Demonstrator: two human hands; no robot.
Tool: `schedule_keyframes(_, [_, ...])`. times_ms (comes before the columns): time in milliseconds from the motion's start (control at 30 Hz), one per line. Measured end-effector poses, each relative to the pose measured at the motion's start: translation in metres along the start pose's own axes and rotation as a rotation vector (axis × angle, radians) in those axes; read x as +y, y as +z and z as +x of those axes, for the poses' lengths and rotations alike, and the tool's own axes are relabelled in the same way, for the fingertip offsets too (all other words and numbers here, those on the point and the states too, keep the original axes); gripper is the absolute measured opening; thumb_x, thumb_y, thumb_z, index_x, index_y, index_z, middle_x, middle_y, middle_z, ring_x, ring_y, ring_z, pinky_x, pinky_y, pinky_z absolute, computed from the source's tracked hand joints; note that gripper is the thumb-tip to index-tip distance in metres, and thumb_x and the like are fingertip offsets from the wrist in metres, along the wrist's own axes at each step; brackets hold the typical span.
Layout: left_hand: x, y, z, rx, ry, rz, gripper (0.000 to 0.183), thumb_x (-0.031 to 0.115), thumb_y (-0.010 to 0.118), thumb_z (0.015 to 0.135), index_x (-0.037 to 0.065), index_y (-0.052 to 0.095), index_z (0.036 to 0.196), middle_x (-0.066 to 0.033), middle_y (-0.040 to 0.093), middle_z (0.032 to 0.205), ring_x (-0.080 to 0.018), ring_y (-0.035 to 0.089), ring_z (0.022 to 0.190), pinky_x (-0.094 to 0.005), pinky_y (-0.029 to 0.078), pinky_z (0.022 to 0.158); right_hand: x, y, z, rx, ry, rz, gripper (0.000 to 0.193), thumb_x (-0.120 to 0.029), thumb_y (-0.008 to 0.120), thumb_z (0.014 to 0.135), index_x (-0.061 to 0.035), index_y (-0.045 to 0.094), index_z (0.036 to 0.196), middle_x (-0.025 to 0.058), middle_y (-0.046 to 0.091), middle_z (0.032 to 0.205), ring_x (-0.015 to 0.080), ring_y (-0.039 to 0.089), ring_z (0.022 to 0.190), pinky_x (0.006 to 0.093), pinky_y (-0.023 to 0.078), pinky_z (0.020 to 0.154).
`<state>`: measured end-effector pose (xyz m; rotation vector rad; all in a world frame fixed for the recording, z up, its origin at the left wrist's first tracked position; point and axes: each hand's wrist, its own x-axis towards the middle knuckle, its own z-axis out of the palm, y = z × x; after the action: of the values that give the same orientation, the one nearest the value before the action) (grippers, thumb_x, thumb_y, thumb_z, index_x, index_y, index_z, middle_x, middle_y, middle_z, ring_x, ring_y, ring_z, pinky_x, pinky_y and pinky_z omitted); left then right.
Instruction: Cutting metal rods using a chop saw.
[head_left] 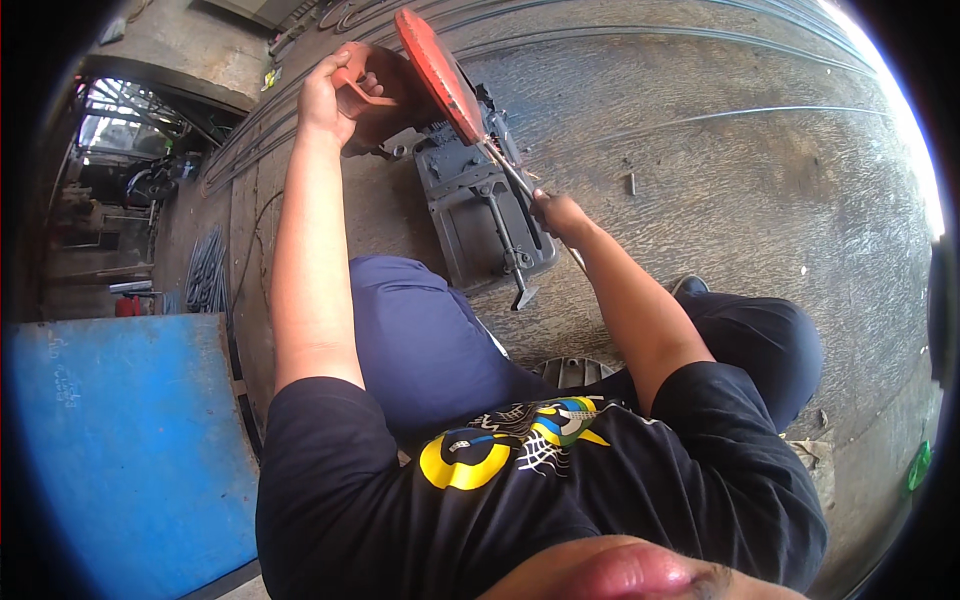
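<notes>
A cut-off saw (480,232) with a dark grey base stands on the floor in front of my knees. Its round red blade guard (440,76) is tilted over the base. My left hand (326,100) is closed around the saw's red handle (360,97), at the far left of the machine. On the near right side, my right hand (560,215) grips a thin metal rod (513,174). The rod's far end reaches the lower edge of the guard, where small orange sparks show. A clamp screw with a crank handle (502,232) lies along the base.
Long thin metal rods (640,32) run across the floor at the back. A short rod piece (632,184) lies right of the saw. To my left are a bundle of rods (206,272), a dark cable (262,222) and a large blue panel (130,440).
</notes>
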<state>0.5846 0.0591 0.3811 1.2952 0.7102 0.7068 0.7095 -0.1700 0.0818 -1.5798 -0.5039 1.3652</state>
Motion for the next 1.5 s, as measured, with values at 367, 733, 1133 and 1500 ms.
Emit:
schedule_keyframes(367, [-0.001,-0.005,0.003,-0.010,-0.008,0.006,0.043,0.025,0.055,0.085,-0.005,0.049,0.115,-0.0149,0.055,0.097,-0.0274,0.061,0.086,-0.0420,0.054,0.076,0.011,0.001,0.015,0.220,-0.102,-0.166,0.035,-0.032,0.062,0.087,-0.0003,0.061,0.100,0.0148,0.065,0.086,0.0258,0.060,0.080,0.0385,0.046,0.073])
schedule_keyframes(733, [-0.002,-0.003,0.002,-0.033,0.011,0.006,0.043,0.026,0.056,0.085,-0.005,0.050,0.113,-0.0144,0.055,0.096,-0.0262,0.061,0.084,-0.0409,0.054,0.076,-0.002,-0.002,0.013,0.406,-0.140,-0.206,0.034,-0.027,0.076,0.074,-0.0015,0.059,0.087,0.0139,0.065,0.084,0.0258,0.061,0.080,0.0386,0.046,0.074])
schedule_keyframes(1133, [-0.002,0.000,0.000,0.000,0.021,-0.003,0.042,0.026,0.056,0.084,-0.006,0.049,0.111,-0.0148,0.055,0.096,-0.0267,0.062,0.085,-0.0412,0.054,0.077,0.007,-0.009,0.014,0.017,-0.111,0.058,0.035,-0.034,0.051,0.094,-0.0019,0.065,0.091,0.0065,0.060,0.071,0.0145,0.051,0.057,0.0308,0.042,0.053])
schedule_keyframes(1500, [-0.004,-0.002,0.001,0.016,0.005,-0.033,0.035,0.026,0.054,0.086,0.004,0.051,0.113,-0.0111,0.059,0.094,-0.0213,0.061,0.077,-0.0379,0.055,0.070,0.000,-0.003,0.001,-0.101,-0.098,0.218,0.032,-0.031,0.041,0.099,-0.0024,0.051,0.089,0.0038,0.045,0.058,0.0137,0.041,0.044,0.0293,0.035,0.041])
